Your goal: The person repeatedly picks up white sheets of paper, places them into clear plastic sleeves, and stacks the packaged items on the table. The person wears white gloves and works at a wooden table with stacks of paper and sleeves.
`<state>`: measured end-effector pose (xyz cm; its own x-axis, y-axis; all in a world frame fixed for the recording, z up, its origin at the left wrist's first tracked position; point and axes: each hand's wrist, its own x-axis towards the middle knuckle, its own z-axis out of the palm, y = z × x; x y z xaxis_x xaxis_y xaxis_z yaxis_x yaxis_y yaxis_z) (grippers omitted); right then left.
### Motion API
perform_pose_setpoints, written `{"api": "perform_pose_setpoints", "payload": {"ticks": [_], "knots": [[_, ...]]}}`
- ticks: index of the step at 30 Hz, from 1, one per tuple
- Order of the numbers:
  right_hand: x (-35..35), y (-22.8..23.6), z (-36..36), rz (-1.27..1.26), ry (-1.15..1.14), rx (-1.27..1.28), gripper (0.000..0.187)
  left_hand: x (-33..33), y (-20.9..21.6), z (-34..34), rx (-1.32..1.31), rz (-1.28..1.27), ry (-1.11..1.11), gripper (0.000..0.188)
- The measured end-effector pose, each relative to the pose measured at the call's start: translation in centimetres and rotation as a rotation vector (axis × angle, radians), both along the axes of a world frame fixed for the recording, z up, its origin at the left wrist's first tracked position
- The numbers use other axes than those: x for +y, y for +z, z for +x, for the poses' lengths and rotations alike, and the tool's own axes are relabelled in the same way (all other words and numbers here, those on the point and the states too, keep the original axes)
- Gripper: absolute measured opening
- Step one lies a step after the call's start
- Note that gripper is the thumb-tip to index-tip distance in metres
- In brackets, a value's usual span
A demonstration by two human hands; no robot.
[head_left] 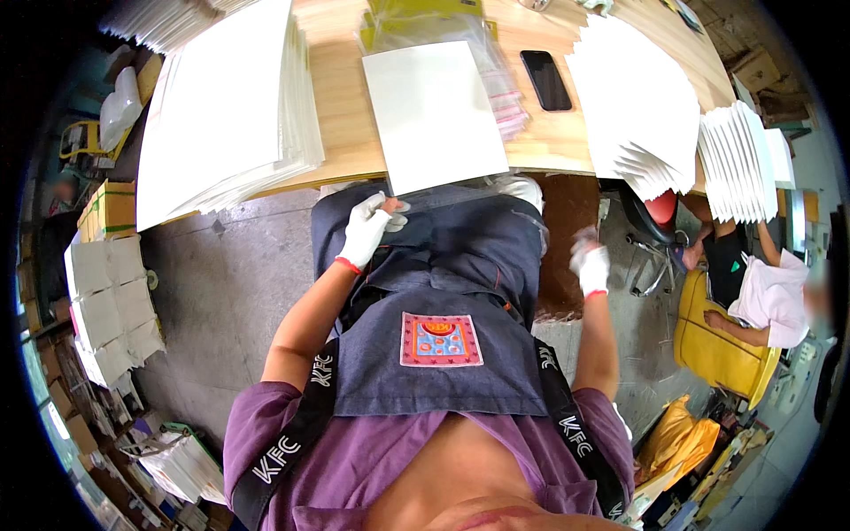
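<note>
My left hand (370,232), in a white glove with bare fingertips, is over my lap just below the near left corner of a white sheet or board (436,115). Its fingers are curled together; what they hold, if anything, I cannot make out. A thin, clear plastic-looking strip (456,196) crosses my lap beside those fingertips. My right hand (590,263), gloved the same way, hangs in front of the table edge at the right, apart from the sheet. Motion smears its fingers. Under the sheet lie clear plastic bags (506,99) with pinkish edges.
Tall stacks of white sheets stand on the wooden table (345,97), one left (217,97) and one right (633,97). A black phone (545,80) lies between. Folded white pieces (737,164) sit farther right. Another person (766,292) sits at the right near a yellow seat (722,345). White bundles (111,292) stand left.
</note>
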<state>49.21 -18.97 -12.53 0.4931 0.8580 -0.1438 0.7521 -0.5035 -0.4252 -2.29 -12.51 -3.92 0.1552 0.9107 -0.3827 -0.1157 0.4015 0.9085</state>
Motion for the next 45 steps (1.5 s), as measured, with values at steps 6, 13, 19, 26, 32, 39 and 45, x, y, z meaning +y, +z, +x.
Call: {"api": "perform_pose_setpoints", "payload": {"ticks": [6,13,19,26,32,39,45], "knots": [[-4.2,3.4,-4.6,-0.611,0.548,-0.252,0.036,0.2,-1.1,-1.4,1.114,0.921,0.028,0.022],[9.3,14.6,-20.3,0.353,0.924,-0.228,0.054,2.7,0.8,0.5,1.125,1.249,-0.074,0.016],[11.2,11.9,-22.0,0.269,0.708,0.222,0.015,0.1,-1.1,-0.4,0.561,0.611,0.208,0.013],[9.9,9.3,-22.5,0.194,0.041,0.903,0.031,-0.4,1.0,0.0,-0.230,0.074,0.424,0.030],[8.5,7.8,-24.2,-0.028,0.249,1.403,0.013,-0.2,13.7,-2.4,0.328,0.305,0.018,0.037],[15.1,21.1,-37.4,0.082,0.523,1.521,0.021,-0.9,22.1,-12.8,0.608,0.741,0.566,0.033],[18.4,25.2,-46.9,0.108,0.779,1.295,0.027,1.9,20.7,-23.0,1.230,0.654,0.523,0.038]]}}
